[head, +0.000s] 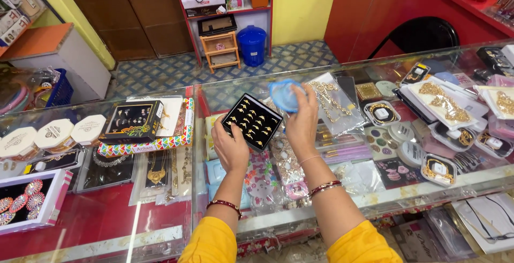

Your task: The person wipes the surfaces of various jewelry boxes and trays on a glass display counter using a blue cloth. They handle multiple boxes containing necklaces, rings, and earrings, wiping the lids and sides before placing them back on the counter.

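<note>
Left hand: the left hand [231, 148] is closed around the near edge of the black ring tray [252, 122], thumb on top, holding it tilted over the glass bench [342, 185].
Right hand: the right hand [301, 121] is raised beside the tray, fingers curled and pinching a blue cloth [284, 95] at its top.
Ring tray: off the bench, between both hands, rows of gold rings facing up.
Doing it well: I'd say the tray wants holding level and firm so no ring slips from its slot, the cloth passing lightly across.
Around: a second ring box [131, 120] sits to the left on a patterned box; packets of gold chains [332, 102] lie just behind the right hand.
</note>
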